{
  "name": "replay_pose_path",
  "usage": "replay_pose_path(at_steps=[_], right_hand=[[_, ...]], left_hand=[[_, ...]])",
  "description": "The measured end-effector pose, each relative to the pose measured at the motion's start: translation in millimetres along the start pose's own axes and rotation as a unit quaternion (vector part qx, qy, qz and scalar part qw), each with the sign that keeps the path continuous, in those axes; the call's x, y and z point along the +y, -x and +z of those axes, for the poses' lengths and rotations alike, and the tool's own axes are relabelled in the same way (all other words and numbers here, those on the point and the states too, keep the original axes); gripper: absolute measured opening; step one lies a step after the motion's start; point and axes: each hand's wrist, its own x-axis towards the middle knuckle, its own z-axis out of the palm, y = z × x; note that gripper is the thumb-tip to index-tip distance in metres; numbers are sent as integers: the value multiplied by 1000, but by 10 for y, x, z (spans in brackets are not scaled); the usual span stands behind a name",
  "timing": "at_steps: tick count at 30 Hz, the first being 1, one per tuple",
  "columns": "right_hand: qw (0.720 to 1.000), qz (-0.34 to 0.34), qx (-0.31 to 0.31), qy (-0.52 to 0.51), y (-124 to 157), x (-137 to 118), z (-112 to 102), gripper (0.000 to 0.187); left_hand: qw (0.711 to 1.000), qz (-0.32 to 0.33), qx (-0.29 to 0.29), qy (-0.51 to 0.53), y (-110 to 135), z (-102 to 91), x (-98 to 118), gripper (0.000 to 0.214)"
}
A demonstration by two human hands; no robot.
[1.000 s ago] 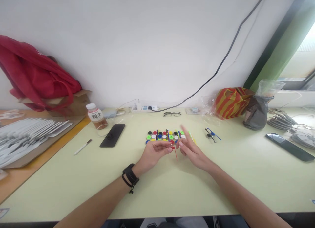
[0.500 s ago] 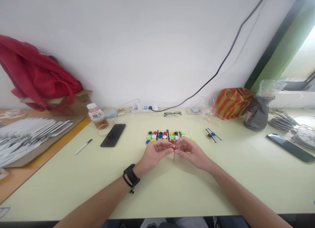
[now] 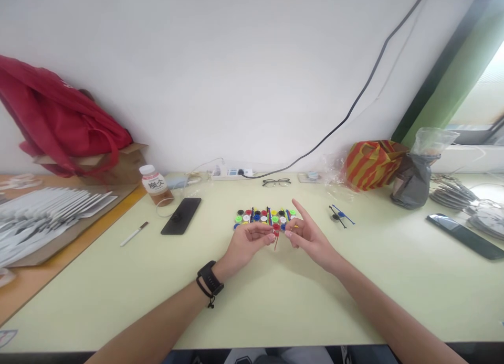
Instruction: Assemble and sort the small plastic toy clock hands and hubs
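Note:
My left hand point(image 3: 253, 242) is closed in a pinch on a thin red stick point(image 3: 276, 242), which points down from the fingertips. Its upper end, by the fingers, is too small to make out. Just to the right, apart from the stick, is my right hand point(image 3: 311, 242). Its index finger stretches up and away, while the thumb and other fingers curl loosely, with nothing visible between them. Behind both hands lie rows of small coloured discs point(image 3: 257, 217) with thin sticks point(image 3: 269, 215) among them; the hands cover the front row in part.
Right of the hands lie a black and a blue stick with round discs point(image 3: 342, 215). Eyeglasses point(image 3: 276, 182) and a power strip point(image 3: 232, 173) are at the back. A phone point(image 3: 181, 216), a pen point(image 3: 134, 234) and a bottle point(image 3: 156, 185) stand left; a dark phone point(image 3: 464, 235) lies right.
My right hand has come away from the red stick and its index finger has straightened upward. The stick, still in my left hand, now leans slightly.

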Motion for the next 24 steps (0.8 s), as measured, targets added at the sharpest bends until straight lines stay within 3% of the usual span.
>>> replay_pose_path(at_steps=[4,8,11,16,24], right_hand=[[1000,12,-5,-10,3,-46,-1,87],[997,-16,-46,55,10,-113,-60,24],[995,-39,-48,84,11,-141,-98,54],[998,-22,-37,42,7,-150,-65,24],[994,-5,-65,90,32,-149,-52,35]], left_hand=[[1000,2,3,-6,2,5,-1,37],[1000,2,8,-4,-5,3,-10,37],[1000,5,7,-7,-8,0,-18,36],[1000,-2,4,-5,-5,-7,-27,36],[1000,-2,0,-5,-13,-9,-17,36]])
